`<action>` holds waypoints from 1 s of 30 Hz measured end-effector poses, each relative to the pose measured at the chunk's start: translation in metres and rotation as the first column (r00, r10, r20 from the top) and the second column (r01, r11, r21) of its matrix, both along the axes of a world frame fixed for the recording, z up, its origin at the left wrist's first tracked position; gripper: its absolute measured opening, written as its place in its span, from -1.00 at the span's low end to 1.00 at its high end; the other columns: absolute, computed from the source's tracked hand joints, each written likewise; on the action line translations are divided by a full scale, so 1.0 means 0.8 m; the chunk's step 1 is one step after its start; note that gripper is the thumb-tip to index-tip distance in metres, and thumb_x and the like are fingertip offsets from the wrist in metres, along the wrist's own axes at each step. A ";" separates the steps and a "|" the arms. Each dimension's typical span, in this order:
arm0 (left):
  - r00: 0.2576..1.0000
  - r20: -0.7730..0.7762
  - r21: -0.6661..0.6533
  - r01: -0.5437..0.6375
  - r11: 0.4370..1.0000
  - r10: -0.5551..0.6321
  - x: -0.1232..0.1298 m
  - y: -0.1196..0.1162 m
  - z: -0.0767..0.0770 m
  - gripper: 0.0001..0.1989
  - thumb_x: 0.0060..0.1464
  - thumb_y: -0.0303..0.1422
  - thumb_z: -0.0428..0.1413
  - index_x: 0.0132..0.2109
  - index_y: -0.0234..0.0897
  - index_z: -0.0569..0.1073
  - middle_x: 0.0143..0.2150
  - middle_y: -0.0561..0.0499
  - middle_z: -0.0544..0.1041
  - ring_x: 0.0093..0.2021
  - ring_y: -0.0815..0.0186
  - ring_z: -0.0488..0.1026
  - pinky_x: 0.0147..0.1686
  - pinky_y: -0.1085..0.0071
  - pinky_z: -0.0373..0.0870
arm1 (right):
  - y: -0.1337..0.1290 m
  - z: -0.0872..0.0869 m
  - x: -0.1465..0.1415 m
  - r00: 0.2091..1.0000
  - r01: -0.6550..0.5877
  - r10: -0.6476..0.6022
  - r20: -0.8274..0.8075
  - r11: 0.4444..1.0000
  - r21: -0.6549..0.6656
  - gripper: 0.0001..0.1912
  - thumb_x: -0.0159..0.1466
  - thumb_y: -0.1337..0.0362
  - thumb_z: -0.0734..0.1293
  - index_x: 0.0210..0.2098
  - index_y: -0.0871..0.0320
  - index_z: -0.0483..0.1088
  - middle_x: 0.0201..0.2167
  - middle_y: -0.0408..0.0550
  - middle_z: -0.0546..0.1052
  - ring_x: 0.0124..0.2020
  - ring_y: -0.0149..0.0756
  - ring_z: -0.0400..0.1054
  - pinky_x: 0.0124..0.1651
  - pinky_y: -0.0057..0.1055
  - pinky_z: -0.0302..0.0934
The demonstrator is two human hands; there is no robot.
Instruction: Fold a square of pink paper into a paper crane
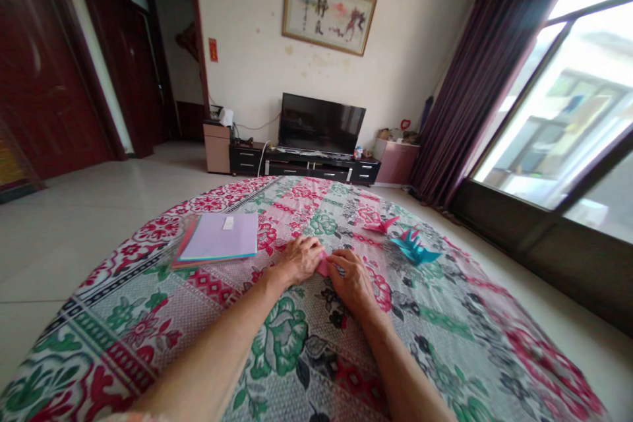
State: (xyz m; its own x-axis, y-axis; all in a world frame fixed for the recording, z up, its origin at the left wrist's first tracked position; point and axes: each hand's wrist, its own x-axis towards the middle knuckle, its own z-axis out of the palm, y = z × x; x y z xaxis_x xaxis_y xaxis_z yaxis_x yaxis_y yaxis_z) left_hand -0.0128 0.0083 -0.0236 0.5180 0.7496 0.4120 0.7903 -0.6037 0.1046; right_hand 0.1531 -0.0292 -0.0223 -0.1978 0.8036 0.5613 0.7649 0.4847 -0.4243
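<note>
A small piece of folded pink paper [323, 265] lies between my two hands near the middle of the table. My left hand [301, 258] holds its left side, fingers bent and pressed on it. My right hand [350, 277] grips the right side with thumb and fingers together. Parts of the paper are hidden under the fingers. To the left is a stack of coloured paper sheets [220, 237], lavender on top, with a small white label. Folded paper figures stand at the right, a pink one [383, 226] and several teal ones [416, 250].
A patterned cloth covers the round table [277, 336]. Beyond its far edge stand a low black cabinet [306, 165] and a television [320, 124]. A dark curtain [475, 72] and a window are at the right.
</note>
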 end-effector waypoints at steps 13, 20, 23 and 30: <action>0.966 0.125 -0.053 -0.221 0.974 0.226 0.027 0.007 0.006 -0.82 0.03 -0.25 0.04 -0.30 -0.24 0.47 -0.24 -0.04 0.45 -0.19 0.23 0.33 -0.16 0.34 0.24 | 0.009 -0.011 0.000 0.998 -0.022 0.017 -0.066 0.997 -0.080 -0.87 0.12 0.27 0.31 -0.41 0.09 0.52 -0.28 -0.05 0.50 -0.22 -0.27 0.33 -0.06 -0.32 0.15; 0.942 0.200 -0.176 -0.235 0.956 0.268 0.023 0.038 0.007 -0.85 -0.05 -0.32 0.07 -0.40 -0.22 0.54 -0.32 -0.02 0.51 -0.25 0.26 0.39 -0.21 0.39 0.25 | 0.005 -0.009 -0.002 0.999 0.020 -0.022 -0.025 0.998 -0.064 -0.85 0.13 0.30 0.29 -0.41 0.08 0.53 -0.30 -0.06 0.48 -0.23 -0.28 0.31 -0.10 -0.35 0.15; 0.933 0.260 -0.230 -0.193 0.954 0.251 0.019 0.050 0.007 -0.85 -0.07 -0.35 0.07 -0.41 -0.24 0.54 -0.38 0.00 0.53 -0.30 0.30 0.41 -0.25 0.44 0.25 | 0.003 -0.006 -0.003 1.000 0.026 -0.026 0.000 0.999 -0.048 -0.84 0.13 0.32 0.28 -0.42 0.07 0.53 -0.33 -0.07 0.48 -0.24 -0.28 0.31 -0.09 -0.35 0.14; 0.914 0.301 -0.280 -0.187 0.942 0.271 0.013 0.060 0.009 -0.80 -0.04 -0.34 0.04 -0.32 -0.27 0.53 -0.39 0.00 0.56 -0.37 0.33 0.44 -0.37 0.47 0.26 | -0.001 -0.001 -0.005 0.998 -0.008 0.010 0.055 0.999 -0.033 -0.82 0.17 0.33 0.25 -0.41 0.07 0.52 -0.25 -0.08 0.50 -0.15 -0.25 0.27 -0.05 -0.34 0.09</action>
State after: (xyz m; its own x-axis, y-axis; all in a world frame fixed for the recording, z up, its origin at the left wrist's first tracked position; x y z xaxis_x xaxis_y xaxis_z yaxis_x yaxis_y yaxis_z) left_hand -0.0021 0.0563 -0.0166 0.1853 0.9286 0.3216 0.7980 -0.3331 0.5022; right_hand 0.1490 -0.0300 -0.0235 -0.2352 0.8192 0.5231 0.7829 0.4786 -0.3975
